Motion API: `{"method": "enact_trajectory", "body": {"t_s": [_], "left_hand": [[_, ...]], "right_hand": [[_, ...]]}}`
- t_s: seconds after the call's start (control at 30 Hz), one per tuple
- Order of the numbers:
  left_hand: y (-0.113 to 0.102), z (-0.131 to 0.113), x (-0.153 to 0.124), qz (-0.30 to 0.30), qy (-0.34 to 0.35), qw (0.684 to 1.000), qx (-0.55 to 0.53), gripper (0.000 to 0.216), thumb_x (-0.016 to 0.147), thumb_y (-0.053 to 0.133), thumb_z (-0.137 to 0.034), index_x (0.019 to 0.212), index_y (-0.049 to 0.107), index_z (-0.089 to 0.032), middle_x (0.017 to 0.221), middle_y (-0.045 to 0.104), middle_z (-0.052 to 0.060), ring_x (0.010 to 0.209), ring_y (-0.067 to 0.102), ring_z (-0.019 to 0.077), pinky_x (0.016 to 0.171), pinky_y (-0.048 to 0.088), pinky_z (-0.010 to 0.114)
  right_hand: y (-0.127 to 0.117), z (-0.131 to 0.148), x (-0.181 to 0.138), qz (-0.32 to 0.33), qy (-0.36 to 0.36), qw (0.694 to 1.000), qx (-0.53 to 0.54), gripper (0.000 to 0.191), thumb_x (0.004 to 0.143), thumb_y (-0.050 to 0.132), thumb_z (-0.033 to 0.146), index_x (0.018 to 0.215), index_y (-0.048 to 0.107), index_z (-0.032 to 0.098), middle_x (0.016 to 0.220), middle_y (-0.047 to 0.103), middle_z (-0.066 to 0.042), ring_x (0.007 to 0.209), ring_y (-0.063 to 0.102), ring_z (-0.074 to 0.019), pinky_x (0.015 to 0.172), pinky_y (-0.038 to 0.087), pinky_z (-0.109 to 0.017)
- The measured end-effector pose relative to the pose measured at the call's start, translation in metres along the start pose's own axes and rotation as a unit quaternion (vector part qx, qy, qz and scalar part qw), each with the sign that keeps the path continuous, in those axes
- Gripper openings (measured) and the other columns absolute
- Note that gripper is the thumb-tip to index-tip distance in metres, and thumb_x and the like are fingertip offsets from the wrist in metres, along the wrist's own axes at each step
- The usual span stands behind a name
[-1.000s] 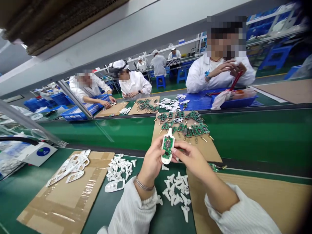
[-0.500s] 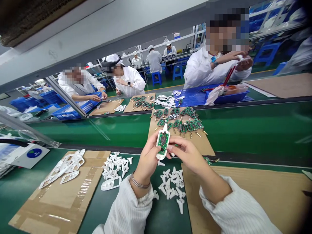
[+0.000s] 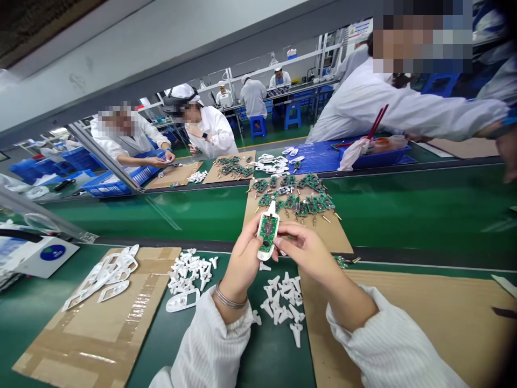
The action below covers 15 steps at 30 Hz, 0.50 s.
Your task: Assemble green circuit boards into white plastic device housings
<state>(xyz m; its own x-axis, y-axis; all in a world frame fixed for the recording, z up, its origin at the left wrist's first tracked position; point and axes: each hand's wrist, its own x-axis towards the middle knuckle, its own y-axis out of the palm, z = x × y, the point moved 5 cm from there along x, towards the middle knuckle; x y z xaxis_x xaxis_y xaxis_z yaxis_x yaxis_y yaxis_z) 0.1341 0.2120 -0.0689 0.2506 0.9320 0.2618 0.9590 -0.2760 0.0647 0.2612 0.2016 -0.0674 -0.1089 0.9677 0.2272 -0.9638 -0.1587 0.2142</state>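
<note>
White plastic shell (image 3: 267, 230): held up above the table's front edge, tilted, with a green circuit board (image 3: 267, 227) seated in it.
Left hand (image 3: 244, 261): curled around the shell, which is pinched between thumb and fingers.
Right hand (image 3: 309, 252): fingers pressed together, their tips against the shell's right edge.
Below the hands: loose white plastic pieces (image 3: 283, 297) are scattered on the green table (image 3: 278, 358).
Beyond the hands: pinned circuit boards (image 3: 291, 202) are laid out on a cardboard sheet (image 3: 329, 240).

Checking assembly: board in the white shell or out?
In: the green circuit board lies inside the white plastic shell, its rim showing around it.
</note>
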Motion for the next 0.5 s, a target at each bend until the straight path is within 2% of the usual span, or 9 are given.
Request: {"method": "enact_trajectory", "body": {"t_s": [0.13, 0.23, 0.37, 0.43, 0.5], "left_hand": [[0.001, 0.000, -0.001, 0.008, 0.005, 1.000, 0.015, 0.045, 0.092, 0.045, -0.029, 0.136, 0.054, -0.024, 0.112, 0.070, 0.007, 0.078, 0.067, 0.0181, 0.073, 0.055, 0.034], [0.000, -0.001, -0.002, 0.000, 0.008, 0.999, 0.036, 0.044, 0.093, 0.046, -0.028, 0.136, 0.054, -0.025, 0.127, 0.064, 0.007, 0.099, 0.066, 0.0218, 0.086, 0.055, 0.035], [0.000, -0.007, -0.002, 0.023, 0.032, 0.997, 0.073, 0.044, 0.093, 0.048, -0.024, 0.136, 0.055, -0.027, 0.141, 0.056, 0.004, 0.128, 0.053, 0.0238, 0.109, 0.041, 0.038], [0.001, -0.012, -0.001, 0.037, 0.048, 0.994, 0.086, 0.043, 0.093, 0.048, -0.021, 0.135, 0.056, -0.027, 0.142, 0.055, 0.004, 0.134, 0.047, 0.0231, 0.115, 0.034, 0.038], [0.001, -0.016, -0.001, 0.046, 0.062, 0.992, 0.099, 0.042, 0.093, 0.048, -0.019, 0.134, 0.058, -0.025, 0.141, 0.055, 0.005, 0.134, 0.046, 0.0231, 0.116, 0.033, 0.039]], "right_hand": [[0.001, 0.002, 0.000, 0.003, 0.003, 1.000, -0.008, 0.019, 0.077, 0.071, 0.035, 0.082, 0.069, 0.017, 0.096, 0.055, -0.004, 0.057, 0.065, -0.0124, 0.058, 0.056, -0.030], [0.001, 0.001, -0.001, -0.004, 0.012, 1.000, -0.018, 0.022, 0.077, 0.071, 0.037, 0.083, 0.066, 0.016, 0.097, 0.057, -0.005, 0.056, 0.065, -0.0131, 0.056, 0.055, -0.030], [0.000, -0.003, -0.001, -0.025, 0.028, 0.999, -0.032, 0.026, 0.077, 0.071, 0.037, 0.090, 0.063, 0.016, 0.088, 0.060, -0.004, 0.053, 0.062, -0.0132, 0.052, 0.052, -0.030], [0.000, -0.004, -0.002, -0.037, 0.031, 0.998, -0.026, 0.027, 0.075, 0.072, 0.036, 0.091, 0.063, 0.016, 0.084, 0.061, -0.003, 0.058, 0.062, -0.0140, 0.055, 0.053, -0.029], [0.000, -0.004, -0.004, -0.056, 0.040, 0.997, -0.019, 0.030, 0.072, 0.074, 0.034, 0.093, 0.063, 0.017, 0.081, 0.063, -0.003, 0.063, 0.062, -0.0151, 0.057, 0.055, -0.029]]}}
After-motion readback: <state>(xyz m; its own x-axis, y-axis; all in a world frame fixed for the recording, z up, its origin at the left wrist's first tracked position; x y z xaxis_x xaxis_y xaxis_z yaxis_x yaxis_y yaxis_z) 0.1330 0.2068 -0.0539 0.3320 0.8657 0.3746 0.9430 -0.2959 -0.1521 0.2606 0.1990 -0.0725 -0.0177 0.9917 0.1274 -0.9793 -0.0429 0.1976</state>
